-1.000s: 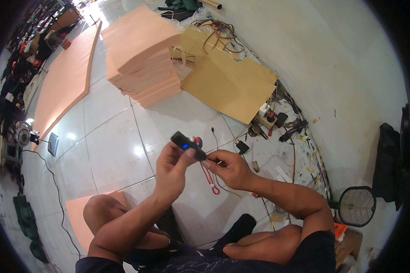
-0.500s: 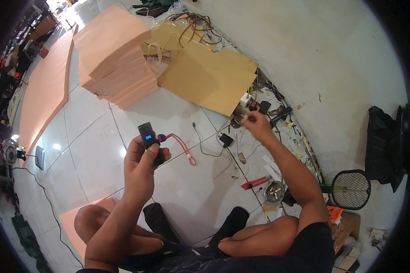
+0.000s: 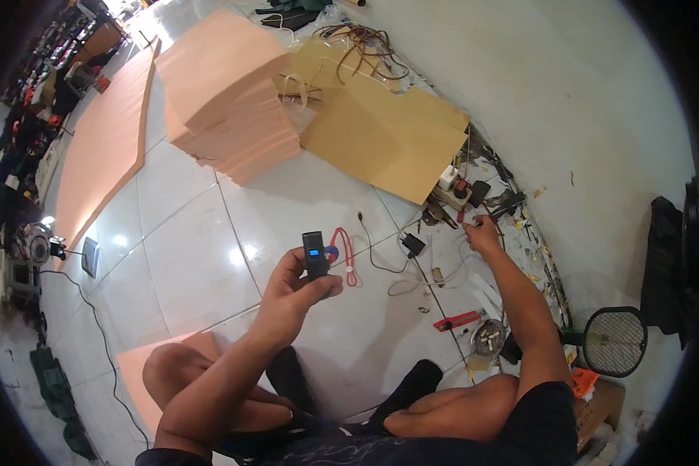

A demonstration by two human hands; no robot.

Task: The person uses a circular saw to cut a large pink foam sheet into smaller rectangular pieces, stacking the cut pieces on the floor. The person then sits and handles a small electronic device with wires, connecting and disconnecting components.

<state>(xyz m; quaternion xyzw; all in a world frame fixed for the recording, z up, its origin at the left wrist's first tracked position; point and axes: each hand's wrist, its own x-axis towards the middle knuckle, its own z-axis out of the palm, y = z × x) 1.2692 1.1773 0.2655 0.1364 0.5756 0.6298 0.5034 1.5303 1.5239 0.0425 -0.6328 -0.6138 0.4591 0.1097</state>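
Gripped between the thumb and fingers of my left hand [image 3: 295,287] is a small black handheld device [image 3: 314,255], upright, with a little screen lit blue. A red cord loop [image 3: 349,260] with a blue piece at its top hangs beside it. At the right, my right hand [image 3: 482,235] reaches low beside a power strip [image 3: 452,198], fingers pinched together. What they hold, if anything, is too small to make out. A white plug [image 3: 448,177] and dark adapters sit on the strip. Nearer me lies a black charger [image 3: 412,245] with its cable.
A red box cutter [image 3: 457,321] and an ashtray [image 3: 488,337] with butts lie near my right knee. Brown board [image 3: 388,140] and stacked pink foam sheets [image 3: 225,78] stand ahead. A racket-shaped swatter [image 3: 613,340] leans by the wall. Loose cables cross the tiles.
My left hand has moved right in the picture, bringing the black device along. My right hand has shifted a little right and toward me, beside the power strip. The whole view has swung slightly.
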